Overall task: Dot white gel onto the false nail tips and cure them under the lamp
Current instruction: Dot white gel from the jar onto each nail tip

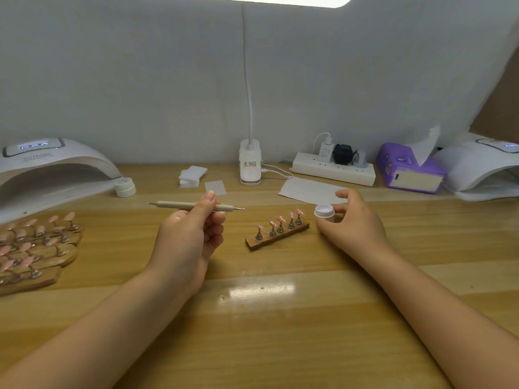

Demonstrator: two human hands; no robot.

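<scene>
A wooden strip (276,238) with several pink false nail tips (280,219) on metal stands lies mid-table. My left hand (193,234) grips a double-ended dotting tool (179,204), held level above the table to the left of the strip. Right of the strip, my right hand (356,223) holds a small open white gel pot (324,212) on the table. A white curing lamp (53,169) stands at the far left, and a second lamp (483,167) at the far right.
More wooden strips with pink tips (33,245) lie at the left edge. A white jar lid (125,186) sits by the left lamp. At the back are cotton pads (192,176), a clip lamp base (250,164), a power strip (334,167), a paper sheet (307,190) and a purple tissue pack (410,169).
</scene>
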